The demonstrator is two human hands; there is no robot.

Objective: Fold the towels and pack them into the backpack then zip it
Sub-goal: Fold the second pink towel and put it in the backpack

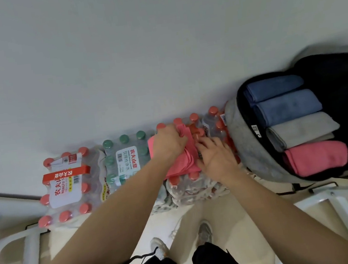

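Towel point(182, 168), pink, bunched in loose pleats on top of a shrink-wrapped bottle pack point(194, 186) with red caps. Long axis running away from the body toward the wall. Gripped at the far end by the left hand point(168, 141), fingers curled into the fabric. Pressed along the right edge by the right hand point(216, 159), fingers fairly straight and spread, holding nothing. Not yet a tidy fold, judging by the wrinkles.

Off to the right, just beside that pack, the backpack point(249, 144): unzipped, mouth facing up, four packed towels point(300, 129) in a row inside, two blue, one grey, one pink. Nearer the right hand than the left, so probably a short carry rightward once the fold is done. Likely a snug fit, with little bare room visible along the row. Zip not yet started.

Further left, a green-capped pack point(125, 157) and a second red-capped pack point(65, 184).
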